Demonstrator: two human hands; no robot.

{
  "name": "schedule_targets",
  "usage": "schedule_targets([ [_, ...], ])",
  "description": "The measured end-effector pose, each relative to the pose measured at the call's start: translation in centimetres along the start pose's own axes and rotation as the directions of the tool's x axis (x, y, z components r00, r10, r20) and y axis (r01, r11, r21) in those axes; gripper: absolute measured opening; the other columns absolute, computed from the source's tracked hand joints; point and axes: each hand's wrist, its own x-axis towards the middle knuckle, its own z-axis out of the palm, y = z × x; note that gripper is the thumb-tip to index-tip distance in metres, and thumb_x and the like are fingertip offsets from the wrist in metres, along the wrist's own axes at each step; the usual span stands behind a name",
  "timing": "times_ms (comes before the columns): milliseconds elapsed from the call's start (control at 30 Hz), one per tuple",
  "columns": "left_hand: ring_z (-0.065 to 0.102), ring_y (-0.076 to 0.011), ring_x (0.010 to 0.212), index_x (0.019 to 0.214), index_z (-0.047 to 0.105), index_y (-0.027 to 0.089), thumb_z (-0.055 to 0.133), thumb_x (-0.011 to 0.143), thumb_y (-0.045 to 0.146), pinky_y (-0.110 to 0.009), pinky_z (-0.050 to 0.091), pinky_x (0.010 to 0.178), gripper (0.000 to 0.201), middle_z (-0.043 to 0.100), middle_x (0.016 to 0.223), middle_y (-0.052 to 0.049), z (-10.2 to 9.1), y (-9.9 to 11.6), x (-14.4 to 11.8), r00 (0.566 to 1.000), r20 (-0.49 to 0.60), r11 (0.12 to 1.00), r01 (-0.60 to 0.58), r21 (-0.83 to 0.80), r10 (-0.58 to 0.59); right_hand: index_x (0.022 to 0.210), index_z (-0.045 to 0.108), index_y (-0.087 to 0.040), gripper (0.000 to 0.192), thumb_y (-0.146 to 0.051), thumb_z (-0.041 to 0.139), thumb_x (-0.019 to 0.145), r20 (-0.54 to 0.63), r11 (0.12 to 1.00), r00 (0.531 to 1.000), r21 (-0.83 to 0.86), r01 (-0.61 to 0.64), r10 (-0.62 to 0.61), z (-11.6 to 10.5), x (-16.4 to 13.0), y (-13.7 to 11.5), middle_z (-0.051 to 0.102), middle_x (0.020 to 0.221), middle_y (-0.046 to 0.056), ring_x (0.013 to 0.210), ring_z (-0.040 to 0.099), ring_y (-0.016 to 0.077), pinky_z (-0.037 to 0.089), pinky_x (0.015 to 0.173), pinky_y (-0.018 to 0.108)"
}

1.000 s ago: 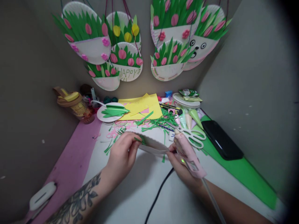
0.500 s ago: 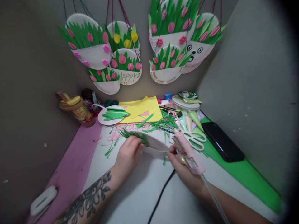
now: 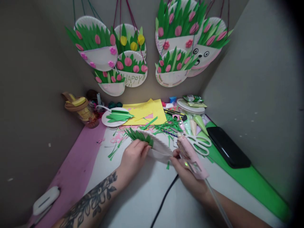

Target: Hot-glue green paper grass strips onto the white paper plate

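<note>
2 hands (image 3: 156,158) around paper plate (image 3: 159,148)

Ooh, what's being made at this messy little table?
A person is working on a paper craft. Their left hand pinches a paper plate with green paper leaves sticking out of it, held tilted above the table. Their right hand grips a pink glue gun, its tip close to the plate's edge. Scissors and green paper scraps lie just behind, and finished flower plates hang on the wall.
</note>
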Motion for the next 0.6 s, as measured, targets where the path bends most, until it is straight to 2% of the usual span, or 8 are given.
schedule_targets([
  [300,0.060,-0.0158,0.069,0.080,0.065,0.020,0.058,0.088,0.026,-0.026,0.044,0.063,0.013,0.066,0.073,-0.003,-0.02,-0.40,0.34,0.998,0.016,0.996,0.055,-0.070,-0.054,0.092,0.059,-0.023,0.019,-0.036,0.064,0.079,0.007,1.000,1.000,-0.015,0.009,-0.009,-0.13,-0.04,-0.07,0.062,0.085,0.002,0.074,0.064,0.0185,0.056,0.064,0.031],
  [467,0.056,-0.0147,0.062,0.074,0.063,0.020,0.060,0.087,0.029,-0.026,0.040,0.058,0.016,0.062,0.066,-0.002,0.06,-0.48,0.46,0.997,0.012,0.996,0.079,-0.035,-0.079,0.088,0.059,-0.023,0.018,-0.037,0.062,0.079,0.011,0.995,1.000,-0.097,0.006,-0.005,-0.32,-0.06,-0.23,0.062,0.085,0.003,0.076,0.065,0.0203,0.057,0.067,0.033],
  [600,0.053,-0.0146,0.061,0.070,0.061,0.020,0.059,0.088,0.033,-0.026,0.037,0.057,0.023,0.060,0.064,-0.002,0.17,-0.60,0.42,0.997,0.006,0.997,0.083,0.001,-0.083,0.091,0.058,-0.023,0.021,-0.039,0.064,0.078,-0.004,0.997,1.000,-0.070,-0.024,0.024,-0.11,-0.15,-0.27,0.063,0.085,0.003,0.075,0.066,0.0201,0.056,0.062,0.031],
])
